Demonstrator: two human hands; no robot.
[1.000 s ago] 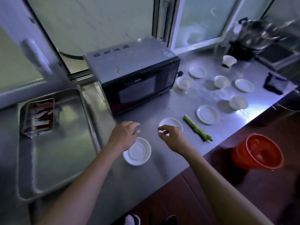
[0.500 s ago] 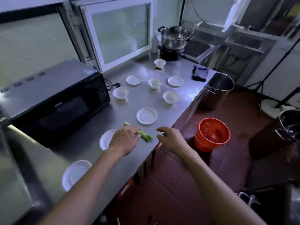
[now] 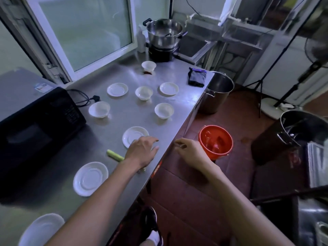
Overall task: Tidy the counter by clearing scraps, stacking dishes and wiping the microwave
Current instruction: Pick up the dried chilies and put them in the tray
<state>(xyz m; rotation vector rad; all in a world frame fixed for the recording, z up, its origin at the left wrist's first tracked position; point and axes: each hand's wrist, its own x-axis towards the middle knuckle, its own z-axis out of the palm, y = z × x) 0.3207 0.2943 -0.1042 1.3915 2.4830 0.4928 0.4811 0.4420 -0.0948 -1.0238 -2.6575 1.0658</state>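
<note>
Left hand (image 3: 142, 150) advanced past pale-green stalk (image 3: 115, 155)

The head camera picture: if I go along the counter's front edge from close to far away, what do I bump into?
Nearest saucer → second saucer → green stalk → left hand → third saucer → small bowl → far saucer → dark cloth.

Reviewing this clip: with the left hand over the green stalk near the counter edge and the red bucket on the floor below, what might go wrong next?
1. The green stalk lies partly under the left hand near the counter edge; swept toward the red bucket, it may land on the floor.
2. A saucer sits right beside that hand; a sweep may knock it off.
3. The right hand hangs past the edge, short of the bucket.
</note>
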